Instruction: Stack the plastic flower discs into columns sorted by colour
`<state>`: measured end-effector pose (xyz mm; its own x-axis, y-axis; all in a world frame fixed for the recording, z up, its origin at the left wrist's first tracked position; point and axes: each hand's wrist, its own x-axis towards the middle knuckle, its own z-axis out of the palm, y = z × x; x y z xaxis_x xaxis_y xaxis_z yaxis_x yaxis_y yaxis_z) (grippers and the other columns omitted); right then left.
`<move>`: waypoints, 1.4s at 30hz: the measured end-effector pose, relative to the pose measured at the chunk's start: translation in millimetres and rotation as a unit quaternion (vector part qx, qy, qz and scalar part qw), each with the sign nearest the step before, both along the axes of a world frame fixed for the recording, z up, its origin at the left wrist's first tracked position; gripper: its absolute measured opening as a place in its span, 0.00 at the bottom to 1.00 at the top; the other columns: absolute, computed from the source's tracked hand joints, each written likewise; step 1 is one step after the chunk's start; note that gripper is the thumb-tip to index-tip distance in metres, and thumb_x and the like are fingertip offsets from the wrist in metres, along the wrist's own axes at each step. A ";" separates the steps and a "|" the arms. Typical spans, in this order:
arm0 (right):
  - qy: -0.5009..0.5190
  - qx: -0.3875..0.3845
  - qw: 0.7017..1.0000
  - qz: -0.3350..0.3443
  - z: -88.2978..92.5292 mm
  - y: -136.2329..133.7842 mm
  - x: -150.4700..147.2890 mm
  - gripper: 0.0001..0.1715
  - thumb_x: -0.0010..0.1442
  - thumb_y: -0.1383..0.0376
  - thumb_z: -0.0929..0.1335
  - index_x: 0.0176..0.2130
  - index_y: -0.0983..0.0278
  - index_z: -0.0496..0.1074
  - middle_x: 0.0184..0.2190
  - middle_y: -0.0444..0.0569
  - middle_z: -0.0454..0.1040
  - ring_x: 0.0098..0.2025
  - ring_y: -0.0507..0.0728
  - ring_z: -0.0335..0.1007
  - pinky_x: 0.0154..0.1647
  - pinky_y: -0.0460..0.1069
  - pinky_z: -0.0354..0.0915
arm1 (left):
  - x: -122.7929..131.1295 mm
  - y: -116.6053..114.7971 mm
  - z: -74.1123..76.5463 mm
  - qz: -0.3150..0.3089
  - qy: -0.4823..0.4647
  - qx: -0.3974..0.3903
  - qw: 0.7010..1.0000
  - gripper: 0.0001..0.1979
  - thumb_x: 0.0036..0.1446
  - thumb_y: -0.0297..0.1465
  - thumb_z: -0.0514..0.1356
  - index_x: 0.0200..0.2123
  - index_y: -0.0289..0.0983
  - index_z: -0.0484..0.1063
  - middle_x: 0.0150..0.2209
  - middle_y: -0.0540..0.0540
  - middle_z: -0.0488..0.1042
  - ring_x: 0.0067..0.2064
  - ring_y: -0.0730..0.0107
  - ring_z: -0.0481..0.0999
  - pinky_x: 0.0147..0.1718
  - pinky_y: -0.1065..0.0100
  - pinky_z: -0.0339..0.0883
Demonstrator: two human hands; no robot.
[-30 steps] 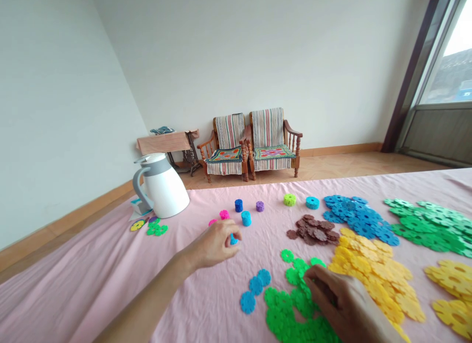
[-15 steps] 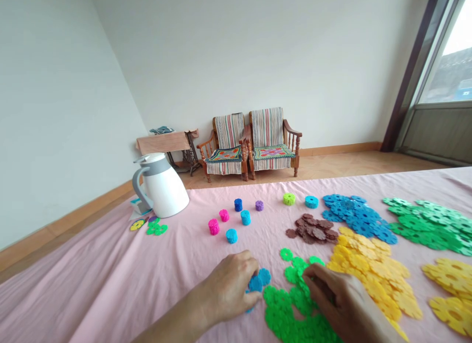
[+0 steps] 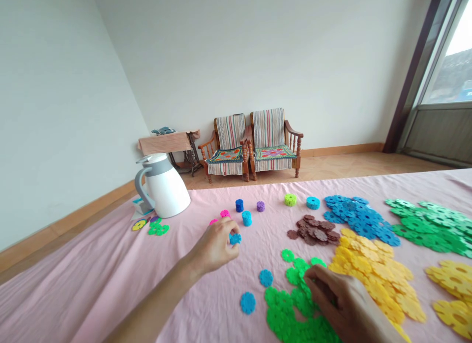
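My left hand (image 3: 216, 244) is stretched over the pink cloth (image 3: 92, 274), its fingers pinched on a light-blue flower disc (image 3: 235, 238). Whatever lies right under the hand is hidden. Small stacks stand just beyond: pink (image 3: 224, 214), light blue (image 3: 247, 218), dark blue (image 3: 239, 205) and purple (image 3: 260, 206). Two loose light-blue discs (image 3: 265, 277) (image 3: 248, 302) lie flat nearer to me. My right hand (image 3: 341, 303) rests curled on the green disc pile (image 3: 291, 308), and its fingertips press into the discs.
A white jug (image 3: 164, 185) stands at the left, with a few discs (image 3: 157, 228) beside it. Piles of brown (image 3: 315, 230), blue (image 3: 359, 217), yellow (image 3: 376, 269) and green discs (image 3: 429, 225) cover the right. Two wooden armchairs (image 3: 254, 146) stand by the far wall.
My left hand dropped from the stacks to the loose light-blue discs, took one and carried it back up to the stacks. Two of the three loose discs remain. The right hand stayed put.
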<state>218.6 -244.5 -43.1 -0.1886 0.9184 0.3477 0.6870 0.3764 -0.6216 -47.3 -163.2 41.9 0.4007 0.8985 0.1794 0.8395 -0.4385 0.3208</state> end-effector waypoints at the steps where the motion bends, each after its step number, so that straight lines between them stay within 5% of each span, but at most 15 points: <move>1: 0.001 0.001 1.000 0.000 -0.5 0.1 0.0 0.20 0.68 0.54 0.56 0.29 0.59 0.63 0.19 0.40 0.69 0.21 0.51 0.67 0.23 0.46 0.54 | -4.5 7.9 2.2 0.005 -0.004 0.006 1.000 0.08 0.44 0.23 0.57 0.31 0.37 0.69 0.32 0.49 0.70 0.33 0.68 0.70 0.32 0.69 0.62; 8: 0.003 0.007 1.000 -0.006 -1.0 0.6 0.2 0.21 0.68 0.52 0.55 0.29 0.59 0.64 0.20 0.40 0.70 0.22 0.51 0.68 0.24 0.46 0.56 | -16.6 36.1 -2.8 0.015 0.009 -0.020 1.000 0.09 0.42 0.24 0.61 0.31 0.37 0.73 0.32 0.50 0.72 0.33 0.68 0.71 0.30 0.72 0.62; 24: -0.002 0.012 1.000 -0.002 1.3 1.0 0.9 0.24 0.68 0.51 0.55 0.28 0.59 0.65 0.19 0.41 0.69 0.20 0.51 0.67 0.22 0.45 0.56 | -22.1 39.7 -10.5 0.023 0.032 -0.033 0.999 0.08 0.44 0.28 0.62 0.32 0.38 0.76 0.30 0.50 0.74 0.33 0.68 0.73 0.29 0.73 0.62; 34: 0.001 0.028 1.000 -0.011 3.8 -0.4 -1.5 0.24 0.68 0.51 0.55 0.27 0.59 0.65 0.18 0.40 0.69 0.20 0.51 0.67 0.21 0.45 0.55 | -35.7 41.9 -4.6 -0.099 0.015 -0.058 0.993 0.18 0.48 0.26 0.61 0.44 0.39 0.76 0.35 0.49 0.71 0.33 0.70 0.70 0.36 0.71 0.64; 42: -0.021 0.014 1.000 0.016 6.8 3.1 2.2 0.21 0.68 0.54 0.56 0.28 0.59 0.64 0.19 0.40 0.70 0.20 0.51 0.69 0.21 0.45 0.57 | -36.7 49.8 -16.2 -0.099 0.018 -0.085 0.991 0.21 0.47 0.26 0.61 0.48 0.39 0.74 0.34 0.50 0.73 0.32 0.70 0.69 0.34 0.72 0.62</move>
